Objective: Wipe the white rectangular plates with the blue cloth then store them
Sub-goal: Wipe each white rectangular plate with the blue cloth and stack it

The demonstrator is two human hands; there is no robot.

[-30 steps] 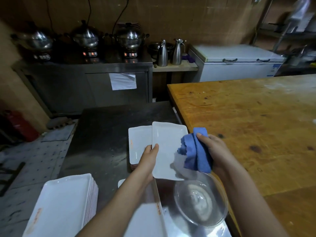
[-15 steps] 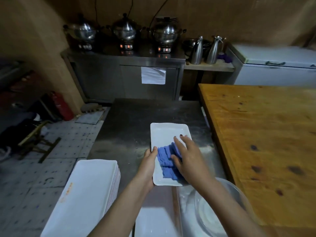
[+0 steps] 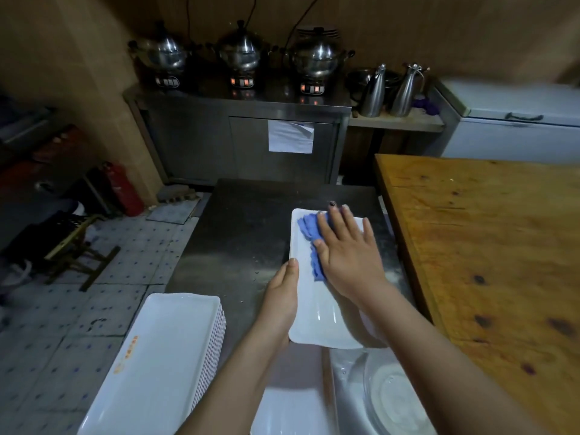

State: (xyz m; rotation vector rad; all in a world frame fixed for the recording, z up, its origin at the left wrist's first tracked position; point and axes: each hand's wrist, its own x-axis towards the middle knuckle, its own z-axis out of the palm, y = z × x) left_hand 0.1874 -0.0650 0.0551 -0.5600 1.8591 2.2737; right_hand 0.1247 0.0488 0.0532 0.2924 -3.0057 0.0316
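Dark steel table (image 3: 251,230), stack of white plates (image 3: 157,356) near left, glass bowl (image 3: 395,400) near right

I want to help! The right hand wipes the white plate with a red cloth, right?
No: the head view shows a blue cloth, not red. The right hand does press it on the white plate, held by the left hand.

Over steel table (image 3: 251,215): plate (image 3: 317,312), cloth (image 3: 307,230) on it under right hand (image 3: 348,259), left hand (image 3: 282,293) at its left edge; stack (image 3: 163,356) to near left, bowl (image 3: 395,400) to near right; wooden table (image 3: 486,246) right, pots (image 3: 241,51) behind
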